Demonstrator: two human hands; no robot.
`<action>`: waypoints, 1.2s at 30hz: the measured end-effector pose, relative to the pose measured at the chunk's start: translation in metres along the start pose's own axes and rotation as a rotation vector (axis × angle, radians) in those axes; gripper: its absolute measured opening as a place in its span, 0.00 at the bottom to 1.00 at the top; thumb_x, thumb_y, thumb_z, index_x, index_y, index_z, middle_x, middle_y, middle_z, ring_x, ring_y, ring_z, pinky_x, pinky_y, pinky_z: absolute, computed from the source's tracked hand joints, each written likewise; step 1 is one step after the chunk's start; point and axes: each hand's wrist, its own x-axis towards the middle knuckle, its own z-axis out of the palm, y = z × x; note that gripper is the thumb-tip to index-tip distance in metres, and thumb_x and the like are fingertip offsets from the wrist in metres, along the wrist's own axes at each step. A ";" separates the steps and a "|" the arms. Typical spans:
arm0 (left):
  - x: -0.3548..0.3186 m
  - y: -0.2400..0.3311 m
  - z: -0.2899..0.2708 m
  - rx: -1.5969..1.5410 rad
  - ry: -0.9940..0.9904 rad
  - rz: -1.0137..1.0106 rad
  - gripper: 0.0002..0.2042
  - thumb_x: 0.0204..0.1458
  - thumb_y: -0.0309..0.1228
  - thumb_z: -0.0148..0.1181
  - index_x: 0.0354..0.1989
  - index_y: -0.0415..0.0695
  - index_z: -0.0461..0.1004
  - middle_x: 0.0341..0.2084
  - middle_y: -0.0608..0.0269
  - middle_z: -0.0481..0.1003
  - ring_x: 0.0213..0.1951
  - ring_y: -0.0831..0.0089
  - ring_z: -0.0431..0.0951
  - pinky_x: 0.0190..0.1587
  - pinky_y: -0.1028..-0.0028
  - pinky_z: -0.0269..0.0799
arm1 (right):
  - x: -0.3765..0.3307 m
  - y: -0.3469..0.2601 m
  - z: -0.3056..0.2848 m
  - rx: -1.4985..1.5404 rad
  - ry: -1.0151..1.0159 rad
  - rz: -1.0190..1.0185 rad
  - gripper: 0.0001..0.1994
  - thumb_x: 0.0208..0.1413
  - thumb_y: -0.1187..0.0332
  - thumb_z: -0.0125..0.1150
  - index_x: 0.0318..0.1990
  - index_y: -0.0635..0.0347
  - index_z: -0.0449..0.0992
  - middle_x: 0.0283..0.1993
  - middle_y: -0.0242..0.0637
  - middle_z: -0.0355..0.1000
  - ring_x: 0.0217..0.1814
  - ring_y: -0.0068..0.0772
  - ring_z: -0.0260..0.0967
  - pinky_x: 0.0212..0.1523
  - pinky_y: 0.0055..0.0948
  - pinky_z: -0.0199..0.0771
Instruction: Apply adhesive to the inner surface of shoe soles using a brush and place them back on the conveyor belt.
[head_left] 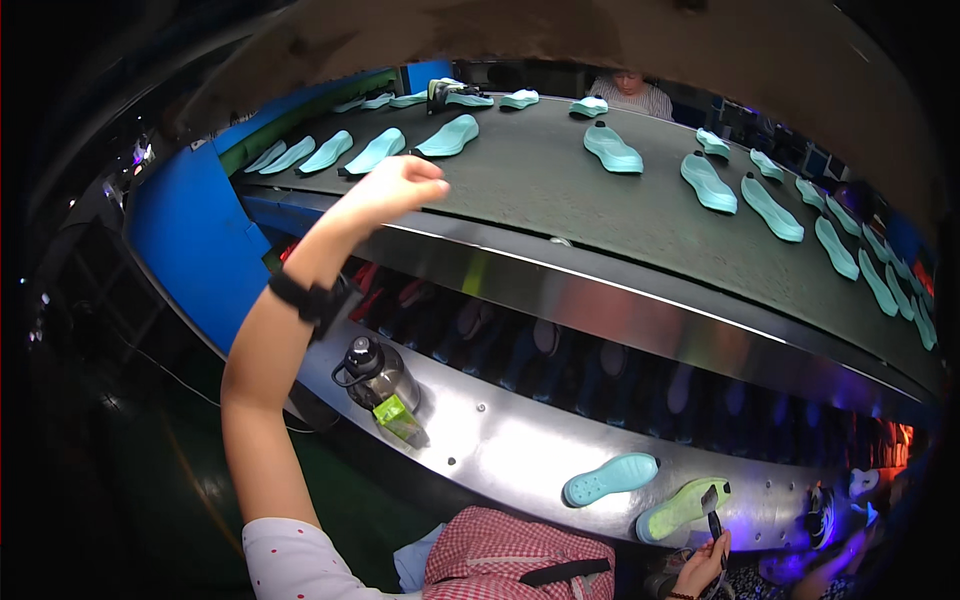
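Head view: belt (pixel 560 190) rolling.
Left hand (pixel 395 188): I see loose fingers, empty, at belt's near edge by a sole (pixel 375 152).
Right hand (pixel 700 570): gripping a brush (pixel 712 512) over yellow sole (pixel 682 508), likely coating it.

A dark water bottle (pixel 378 372) with a loop on its cap stands on the steel ledge (pixel 520 450), and a small green carton (pixel 398 416) leans against its base. Farther right on the ledge lie a teal shoe sole (pixel 610 478) and, just beside it, a yellow-green sole (pixel 680 508). A blue panel (pixel 190 240) stands at the left. A red checked cloth (pixel 510 560) shows at the lower edge.
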 end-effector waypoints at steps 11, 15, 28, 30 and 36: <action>0.153 -0.102 -0.033 0.778 -0.091 -0.251 0.39 0.30 0.50 0.65 0.49 0.33 0.63 0.49 0.47 0.64 0.51 0.56 0.64 0.52 0.69 0.59 | 0.017 0.015 0.015 0.017 0.056 0.123 0.15 0.56 0.62 0.45 0.36 0.67 0.71 0.31 0.37 0.67 0.36 0.29 0.62 0.39 0.20 0.62; 0.155 -0.109 -0.039 0.798 -0.057 -0.104 0.36 0.35 0.53 0.61 0.47 0.36 0.67 0.49 0.49 0.65 0.50 0.57 0.65 0.51 0.66 0.61 | 0.030 0.027 -0.004 -0.100 0.037 0.101 0.11 0.54 0.69 0.47 0.40 0.67 0.69 0.39 0.39 0.67 0.40 0.30 0.63 0.39 0.23 0.62; 0.241 -0.077 0.015 0.713 -0.062 -0.025 0.34 0.36 0.52 0.61 0.46 0.36 0.67 0.48 0.49 0.66 0.49 0.57 0.66 0.50 0.67 0.61 | 0.096 0.112 -0.121 0.057 0.135 0.012 0.06 0.50 0.69 0.55 0.34 0.60 0.70 0.27 0.31 0.65 0.28 0.23 0.61 0.22 0.17 0.62; 0.190 -0.180 -0.023 0.653 -0.071 -0.202 0.33 0.36 0.51 0.61 0.46 0.36 0.67 0.48 0.49 0.66 0.49 0.57 0.66 0.50 0.67 0.61 | 0.230 0.175 -0.253 -0.184 -0.356 -0.086 0.08 0.49 0.68 0.56 0.35 0.61 0.70 0.30 0.32 0.65 0.32 0.23 0.62 0.24 0.18 0.63; 0.197 -0.085 0.002 0.728 -0.083 -0.073 0.32 0.36 0.51 0.60 0.46 0.37 0.68 0.47 0.49 0.66 0.49 0.57 0.67 0.50 0.67 0.61 | 0.023 0.014 0.026 0.167 -0.039 0.124 0.14 0.54 0.70 0.47 0.45 0.69 0.67 0.43 0.43 0.66 0.44 0.31 0.63 0.45 0.25 0.62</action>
